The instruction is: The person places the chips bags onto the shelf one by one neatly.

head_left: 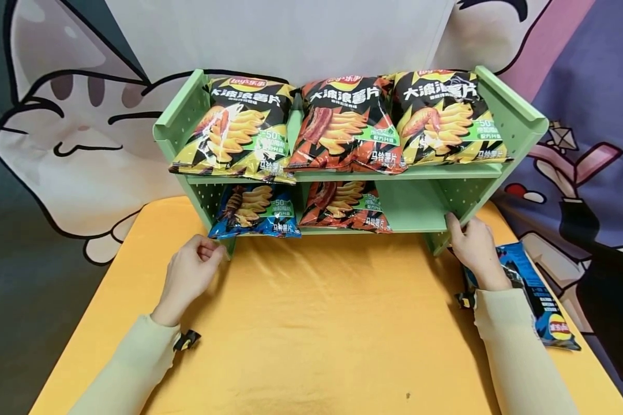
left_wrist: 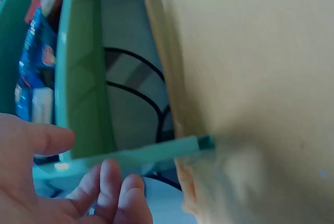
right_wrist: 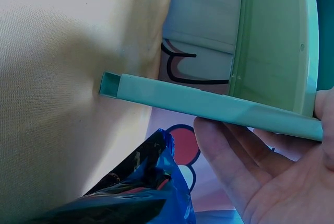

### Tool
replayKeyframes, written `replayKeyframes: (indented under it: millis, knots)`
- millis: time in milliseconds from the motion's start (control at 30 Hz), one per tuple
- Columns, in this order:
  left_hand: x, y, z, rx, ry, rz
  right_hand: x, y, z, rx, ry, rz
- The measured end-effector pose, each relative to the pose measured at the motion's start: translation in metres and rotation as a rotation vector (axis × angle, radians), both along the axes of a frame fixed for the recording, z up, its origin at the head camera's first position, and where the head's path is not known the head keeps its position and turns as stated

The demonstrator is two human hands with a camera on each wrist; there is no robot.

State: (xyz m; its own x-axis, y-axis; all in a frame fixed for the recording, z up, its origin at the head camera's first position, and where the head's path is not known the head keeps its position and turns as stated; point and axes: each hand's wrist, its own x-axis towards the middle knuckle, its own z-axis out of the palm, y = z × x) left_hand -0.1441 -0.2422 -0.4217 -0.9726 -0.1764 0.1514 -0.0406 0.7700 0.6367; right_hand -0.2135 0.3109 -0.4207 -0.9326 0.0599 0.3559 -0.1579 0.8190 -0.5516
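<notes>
A light green two-tier shelf [head_left: 415,204] stands at the back of the table, bearing bags of potato chips. On its top tier sit a yellow-black chip bag [head_left: 239,127], a red-black chip bag [head_left: 345,124] and another yellow-black chip bag [head_left: 446,118]. Below them lie a blue chip bag [head_left: 256,210] and a red chip bag [head_left: 342,207] at left and middle. My left hand [head_left: 192,274] grips the lower front of the shelf's left side panel [left_wrist: 151,152]. My right hand [head_left: 475,248] holds the right side panel [right_wrist: 209,104], thumb inside and fingers outside.
Another blue chip bag [head_left: 537,288] lies on the yellow-covered table [head_left: 322,334], partly under my right forearm. A small black-and-yellow piece [head_left: 187,340] shows beside my left cuff. Behind the shelf hangs a cartoon-print backdrop [head_left: 83,132]. Dark cables [left_wrist: 135,59] show beyond the table edge.
</notes>
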Motion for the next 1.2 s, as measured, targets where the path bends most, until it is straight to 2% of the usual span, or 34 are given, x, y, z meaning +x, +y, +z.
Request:
replayKeyframes:
  millis: [133, 333, 467, 667, 767, 933, 1200]
  knots:
    - [-0.013, -0.01, -0.007, 0.033, -0.023, -0.003, 0.0, 0.0, 0.0, -0.002, -0.003, 0.004]
    - [-0.032, -0.024, -0.02, 0.137, -0.03, -0.134, -0.001, 0.001, -0.001, 0.003, 0.003, 0.005]
    - [-0.042, -0.028, -0.03, 0.269, -0.02, -0.22, -0.002, 0.001, -0.002, 0.005, -0.007, 0.008]
    - [-0.052, -0.029, -0.037, 0.405, 0.02, -0.286, -0.001, 0.001, -0.001, -0.001, -0.009, 0.005]
    - [-0.051, -0.027, -0.035, 0.396, 0.016, -0.293, 0.001, 0.002, -0.001, -0.006, -0.016, 0.003]
    - [-0.05, -0.025, -0.033, 0.308, 0.008, -0.3, 0.003, 0.003, -0.002, -0.017, -0.044, -0.003]
    - [-0.051, -0.027, -0.034, 0.153, 0.065, -0.292, 0.001, 0.002, -0.001, -0.009, -0.041, 0.003]
